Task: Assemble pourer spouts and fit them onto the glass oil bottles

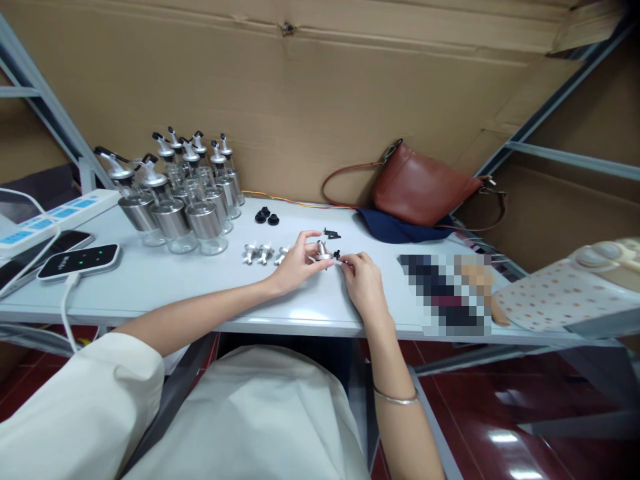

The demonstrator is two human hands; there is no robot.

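Note:
My left hand (294,268) curls its thumb and fingers around a silver pourer spout (323,252) just above the table. Close beside it, my right hand (364,283) pinches a small black part (337,255) near the spout's base. Whether the two pieces touch I cannot tell. Several more silver pourer spouts (264,253) lie left of my left hand, one partly hidden by it. Beyond my hands are loose narrow black pieces (332,234). Black round stoppers (273,219) sit in a small group farther back.
Several glass oil bottles (170,223) with pourers crowd the table's left side. Left of them are a power strip (65,213) and a cabled device (80,260). A brown bag (420,187) rests on dark blue cloth (395,227) at the back right. Cardboard (300,100) walls the back.

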